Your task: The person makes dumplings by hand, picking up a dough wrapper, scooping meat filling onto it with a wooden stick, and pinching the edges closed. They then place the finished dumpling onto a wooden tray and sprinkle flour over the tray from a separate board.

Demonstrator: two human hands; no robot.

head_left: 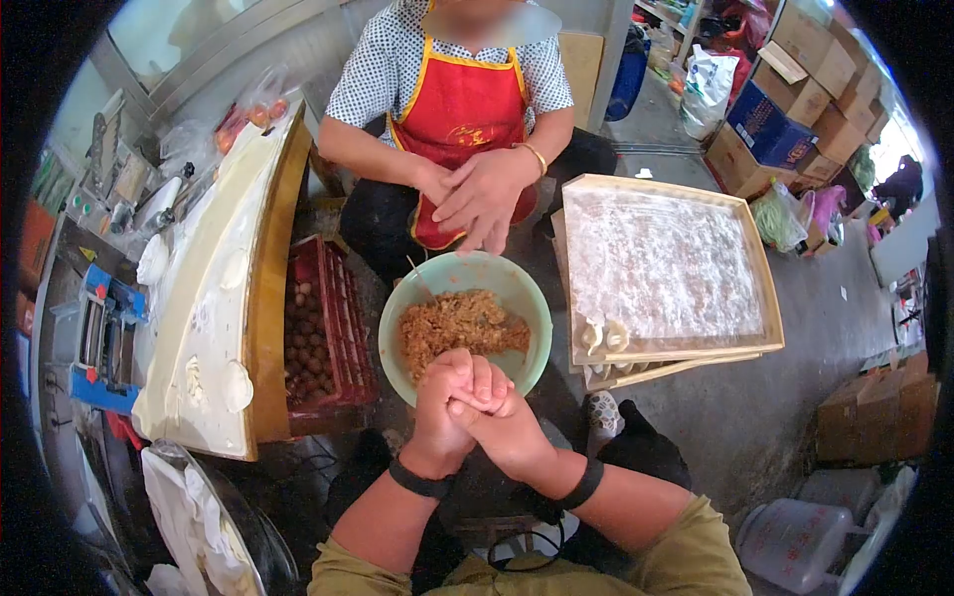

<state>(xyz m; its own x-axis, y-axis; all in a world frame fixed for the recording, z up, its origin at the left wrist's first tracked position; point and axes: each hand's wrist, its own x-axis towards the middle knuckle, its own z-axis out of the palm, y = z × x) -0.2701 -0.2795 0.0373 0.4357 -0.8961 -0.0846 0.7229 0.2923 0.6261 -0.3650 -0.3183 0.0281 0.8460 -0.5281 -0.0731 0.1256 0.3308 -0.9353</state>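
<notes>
My left hand and my right hand are pressed together with fingers closed and overlapping, over the near rim of a pale green bowl. Whatever lies between them, if anything, is hidden. Inside the bowl is a brownish minced filling, with a thin stick leaning in it at the back left. To the right stands a wooden tray dusted with flour. Two small folded dumplings sit in its near left corner.
Opposite me sits a person in a red apron, hands together beyond the bowl. A floured board with round dough wrappers is at left, beside a red crate of round brown items. Cardboard boxes stand at right.
</notes>
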